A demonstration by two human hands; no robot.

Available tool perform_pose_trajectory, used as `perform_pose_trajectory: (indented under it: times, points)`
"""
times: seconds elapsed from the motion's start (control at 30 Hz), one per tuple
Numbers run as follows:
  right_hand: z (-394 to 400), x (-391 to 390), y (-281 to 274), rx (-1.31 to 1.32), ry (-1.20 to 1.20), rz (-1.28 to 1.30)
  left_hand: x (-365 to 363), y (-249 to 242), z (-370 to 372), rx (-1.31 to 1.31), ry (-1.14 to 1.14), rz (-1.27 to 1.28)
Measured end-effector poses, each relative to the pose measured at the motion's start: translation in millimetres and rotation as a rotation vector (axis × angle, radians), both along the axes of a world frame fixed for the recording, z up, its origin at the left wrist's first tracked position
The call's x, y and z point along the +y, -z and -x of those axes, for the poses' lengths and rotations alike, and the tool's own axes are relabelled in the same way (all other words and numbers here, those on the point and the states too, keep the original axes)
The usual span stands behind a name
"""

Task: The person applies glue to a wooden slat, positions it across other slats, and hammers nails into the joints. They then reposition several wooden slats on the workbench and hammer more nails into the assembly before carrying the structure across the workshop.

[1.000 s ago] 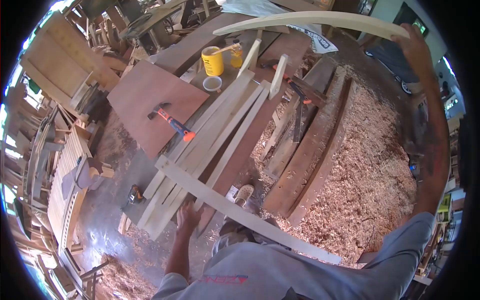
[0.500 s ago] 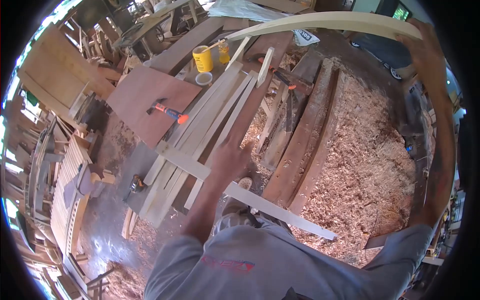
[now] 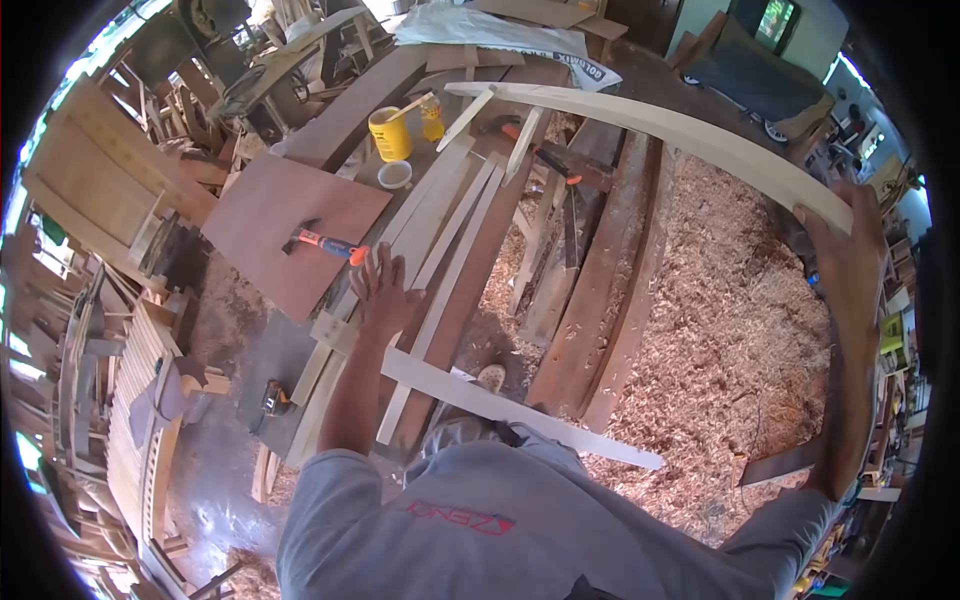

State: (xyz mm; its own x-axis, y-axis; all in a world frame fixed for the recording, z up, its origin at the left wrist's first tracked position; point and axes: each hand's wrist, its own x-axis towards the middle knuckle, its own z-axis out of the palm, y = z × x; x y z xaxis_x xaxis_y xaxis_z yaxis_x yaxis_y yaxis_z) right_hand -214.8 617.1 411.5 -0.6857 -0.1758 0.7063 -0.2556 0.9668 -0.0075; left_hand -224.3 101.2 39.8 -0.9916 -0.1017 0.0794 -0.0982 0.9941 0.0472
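Two arms (image 3: 848, 340) reach apart, right hand (image 3: 840, 222) out to the side, grasping one end of a long pale board (image 3: 690, 130) that extends beyond pale slats (image 3: 440, 187), left hand (image 3: 385, 295) unclenched, palm down, fingers splayed over the slats near a hammer (image 3: 330, 242), contact unclear.

Left hand (image 3: 388, 300) spreads its fingers (image 3: 385, 264); right hand (image 3: 848, 228) grips, arm (image 3: 847, 340) outstretched.
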Motion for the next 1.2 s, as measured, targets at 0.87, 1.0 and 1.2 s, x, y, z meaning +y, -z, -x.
perform_pose_trajectory:
  times: [0.87, 1.0, 1.2]
  points:
    - [16, -179, 327, -1.721, -0.250, 1.768, -20, 3, 8, -0.164, -0.030, -0.311]
    - [47, -196, 360, -1.453, -0.362, 1.770, -19, 9, 8, -0.119, 0.010, -0.277]
    - [-13, -189, 266, -1.297, -0.241, 1.505, -21, 14, 11, -0.118, 0.032, -0.376]
